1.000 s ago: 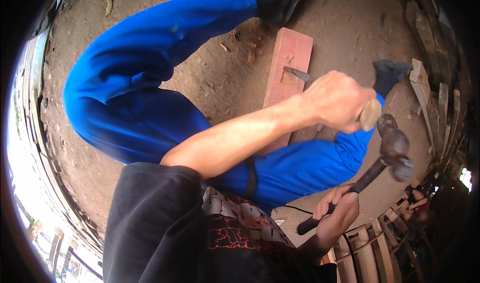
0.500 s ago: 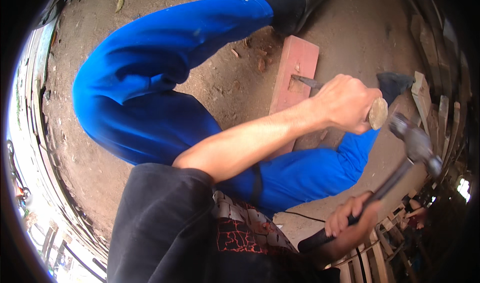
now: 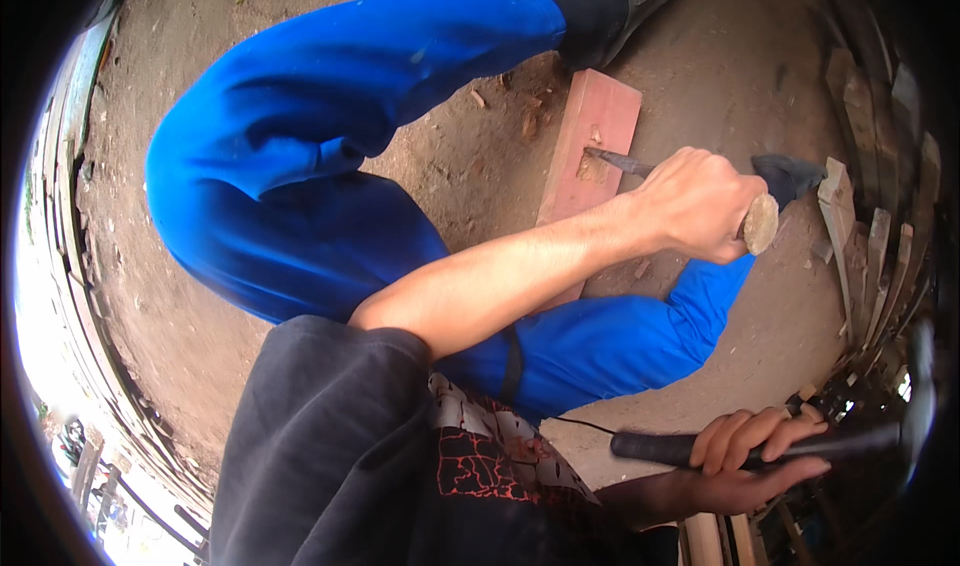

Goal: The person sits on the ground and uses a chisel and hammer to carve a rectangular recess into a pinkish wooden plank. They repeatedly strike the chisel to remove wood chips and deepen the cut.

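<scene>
My left hand [image 3: 705, 201] is closed around a chisel with a wooden handle [image 3: 758, 224]. Its steel blade [image 3: 625, 163] slants into a rough recess [image 3: 593, 171] in a pinkish wooden board [image 3: 606, 106], which lies on the ground between my legs. The board's lower part is behind my left forearm. Low at the right, my right hand [image 3: 745, 451] grips a hammer by its black handle [image 3: 650, 448], the thumb stretched along the shaft. The hammer's head [image 3: 915, 421] is blurred at the rim of the view, well apart from the chisel.
My blue-clad legs [image 3: 300, 66] are bent around the board, feet at the top and right. Loose planks [image 3: 840, 206] stand or lean along the right side, and more timber lines [image 3: 75, 236] the left rim. A thin black cable [image 3: 580, 424] runs by my right hand. Chips lie on the dirt ground.
The hammer has swung down and outward to the right, away from the chisel's handle, its shaft now nearly level. My left hand and the chisel keep their hold on the board's recess.
</scene>
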{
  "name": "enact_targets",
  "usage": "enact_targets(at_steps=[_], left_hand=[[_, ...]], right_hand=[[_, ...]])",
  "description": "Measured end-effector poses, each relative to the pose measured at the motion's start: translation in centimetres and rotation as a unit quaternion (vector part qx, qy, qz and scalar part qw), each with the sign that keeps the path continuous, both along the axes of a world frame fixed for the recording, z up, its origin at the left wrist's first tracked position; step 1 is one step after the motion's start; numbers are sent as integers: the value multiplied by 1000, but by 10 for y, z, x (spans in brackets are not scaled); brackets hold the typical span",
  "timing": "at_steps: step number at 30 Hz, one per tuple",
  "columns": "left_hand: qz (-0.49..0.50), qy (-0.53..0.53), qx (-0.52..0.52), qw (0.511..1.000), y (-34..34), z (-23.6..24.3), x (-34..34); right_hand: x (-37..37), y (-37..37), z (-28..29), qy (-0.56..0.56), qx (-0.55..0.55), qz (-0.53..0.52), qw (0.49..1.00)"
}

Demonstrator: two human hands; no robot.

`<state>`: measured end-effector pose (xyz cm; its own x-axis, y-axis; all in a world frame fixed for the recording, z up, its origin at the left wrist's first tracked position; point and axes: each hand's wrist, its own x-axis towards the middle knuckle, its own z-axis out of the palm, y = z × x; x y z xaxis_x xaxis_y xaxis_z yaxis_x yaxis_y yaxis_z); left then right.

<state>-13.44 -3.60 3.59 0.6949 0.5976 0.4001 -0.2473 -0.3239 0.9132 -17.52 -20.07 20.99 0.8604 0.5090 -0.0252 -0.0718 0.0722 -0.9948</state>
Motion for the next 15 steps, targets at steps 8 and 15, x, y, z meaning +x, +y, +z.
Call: enact_targets(at_steps=[8, 15], left_hand=[[7, 11, -29, 999, 5, 0, -1], [-15, 66, -15, 998, 8, 2, 4]], right_hand=[[-1, 15, 2, 152, -185, -42, 970], [15, -15, -11, 180, -143, 57, 972]])
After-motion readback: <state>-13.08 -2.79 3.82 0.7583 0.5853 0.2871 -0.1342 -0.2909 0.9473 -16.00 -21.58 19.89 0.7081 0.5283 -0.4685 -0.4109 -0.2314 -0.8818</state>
